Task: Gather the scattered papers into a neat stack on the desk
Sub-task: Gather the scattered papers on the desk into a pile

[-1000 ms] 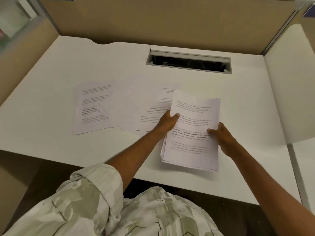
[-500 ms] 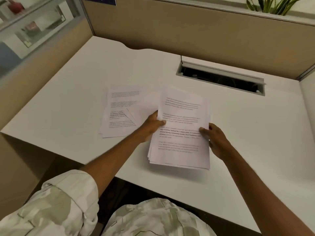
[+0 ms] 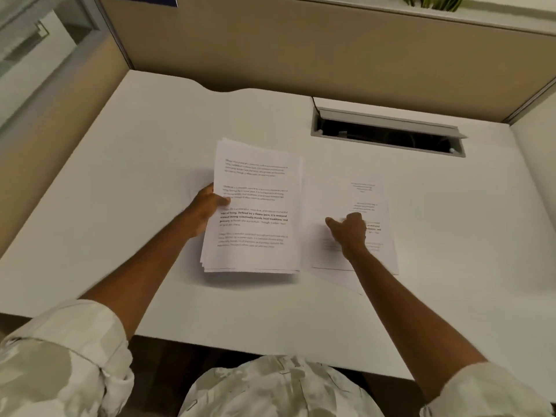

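Note:
My left hand (image 3: 207, 207) grips the left edge of a thick stack of printed papers (image 3: 255, 206), held slightly above the white desk (image 3: 120, 206). Just right of the stack, a few loose sheets (image 3: 355, 194) lie flat on the desk, overlapping one another. My right hand (image 3: 349, 233) rests on these loose sheets with its fingers bent down onto them and its thumb pointing left. A faint edge of another sheet (image 3: 197, 182) shows under the stack by my left hand.
A cable slot with an open grey lid (image 3: 388, 133) is sunk into the desk behind the papers. Beige partition walls (image 3: 301, 55) close the desk at the back and left. The desk's front edge runs near my body.
My right hand has let go of the stack's right edge and moved right onto the loose sheets. My left hand alone holds the stack now. The view has shifted.

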Available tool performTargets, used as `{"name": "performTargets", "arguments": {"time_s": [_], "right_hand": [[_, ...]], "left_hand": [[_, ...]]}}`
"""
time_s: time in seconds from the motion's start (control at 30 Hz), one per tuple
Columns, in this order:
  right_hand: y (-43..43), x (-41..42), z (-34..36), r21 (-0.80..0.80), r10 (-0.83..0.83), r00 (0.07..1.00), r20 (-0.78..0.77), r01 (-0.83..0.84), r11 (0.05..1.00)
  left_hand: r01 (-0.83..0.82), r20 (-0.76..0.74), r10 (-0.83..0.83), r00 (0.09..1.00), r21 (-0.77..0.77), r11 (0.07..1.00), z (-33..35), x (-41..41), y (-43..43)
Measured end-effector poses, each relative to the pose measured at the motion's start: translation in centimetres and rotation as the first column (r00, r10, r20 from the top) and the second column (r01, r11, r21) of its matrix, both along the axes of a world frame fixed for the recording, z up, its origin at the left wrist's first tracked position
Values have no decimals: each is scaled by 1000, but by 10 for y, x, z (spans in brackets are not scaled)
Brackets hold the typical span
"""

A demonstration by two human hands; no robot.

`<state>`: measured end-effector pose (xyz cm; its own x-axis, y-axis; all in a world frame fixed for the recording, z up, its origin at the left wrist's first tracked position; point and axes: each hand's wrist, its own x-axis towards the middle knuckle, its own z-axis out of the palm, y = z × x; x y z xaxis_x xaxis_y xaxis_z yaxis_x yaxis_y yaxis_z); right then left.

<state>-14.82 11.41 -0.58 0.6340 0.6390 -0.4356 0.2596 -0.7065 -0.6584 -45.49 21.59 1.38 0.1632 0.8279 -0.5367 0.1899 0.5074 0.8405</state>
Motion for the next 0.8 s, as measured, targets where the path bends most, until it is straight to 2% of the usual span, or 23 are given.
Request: {"name": "performTargets", "arguments": {"time_s": [0.2, 0.4, 0.57, 0.73, 0.8], "right_hand": [[21, -29, 6, -189, 37, 980, 198, 2, 982], [39, -51, 4, -299, 75, 959, 275, 11, 954], [52, -47, 1, -348, -27, 984, 176, 88, 933], [64, -48, 1, -373, -101, 981, 167, 157, 914], [68, -51, 3, -395, -75, 980, 183, 143, 907]], "left_hand": [[3, 48, -1, 999, -48, 999, -7, -47, 26], [27, 37, -24, 999, -76, 997, -22, -96, 36], [25, 39, -22, 999, -96, 995, -26, -118, 41], [19, 52, -14, 999, -102, 995, -30, -133, 45], [13, 63, -7, 998, -106, 994, -33, -136, 47]]}}
